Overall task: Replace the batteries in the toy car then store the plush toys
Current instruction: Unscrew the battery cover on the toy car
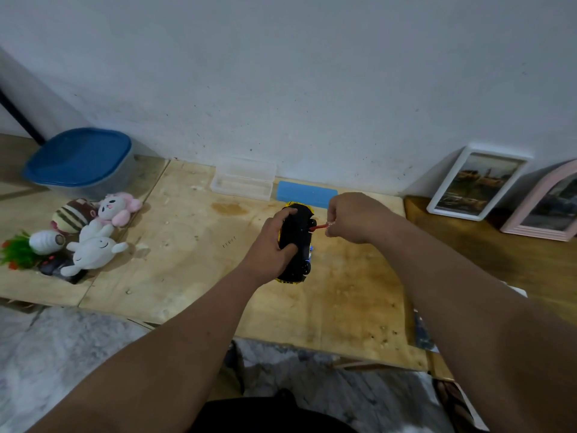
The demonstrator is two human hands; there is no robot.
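Plywood makes up the low tabletop (187, 276), which runs along a pale wall (281, 73) and stands over a grey marbled floor (62, 354). At the far left of the boards sits a clear tub with a blue lid (79, 157). Two picture frames lean against the wall at the right, one white (477, 182) and one pink (543, 207). In front of the tub lies a heap of plush toys: a white rabbit (92, 248), a pink and white one (117, 207), a brown striped one (73, 215) and a white capsule-shaped one (46, 242), with a bit of green plastic foliage (17, 253) at the edge. Against the wall near the middle rest an open clear plastic case (242, 181) and, just beside it, a flat blue block (307, 192). The toy car (296, 242), yellow with its black underside turned up, is held over the middle of the tabletop. The left hand (270, 248) grips the car from the left, fingers curled over the black underside. The right hand (352, 218) pinches a small red-handled screwdriver (318, 227), whose tip meets the car's underside near its far end.
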